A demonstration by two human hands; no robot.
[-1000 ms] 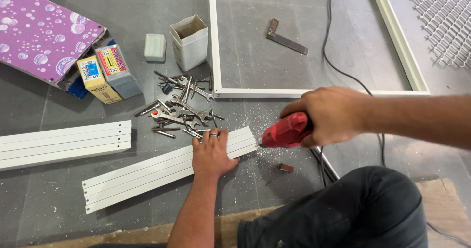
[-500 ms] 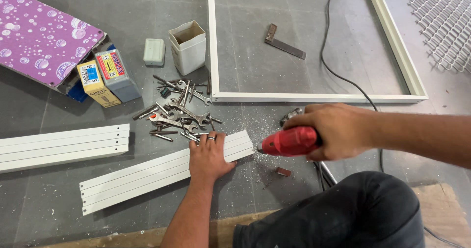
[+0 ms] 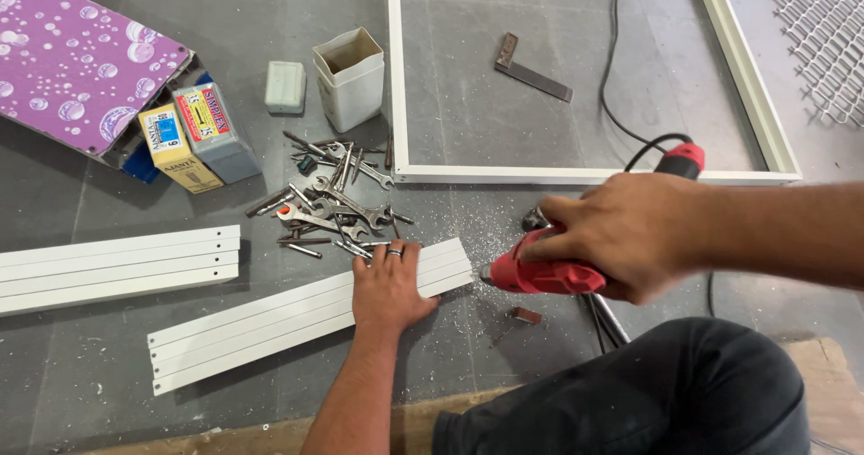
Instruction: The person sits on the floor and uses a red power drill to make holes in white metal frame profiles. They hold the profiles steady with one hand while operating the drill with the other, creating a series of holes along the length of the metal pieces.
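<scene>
The left hand (image 3: 389,284) is lying open and flat, pressing down on a bundle of white strips (image 3: 270,324) on the grey floor (image 3: 90,392), near the bundle's right end. The right hand (image 3: 621,239) is gripping a red electric drill (image 3: 549,275), whose tip is meeting that end edge among metal filings. Just above the left hand a heap of spanners (image 3: 337,203) is crowding the strips' upper edge. A second white bundle (image 3: 117,266) is lying apart to the left. The white frame (image 3: 576,174) is bordering the drill's far side.

Even soft daylight, faint shadows, sharp focus, no glare
</scene>
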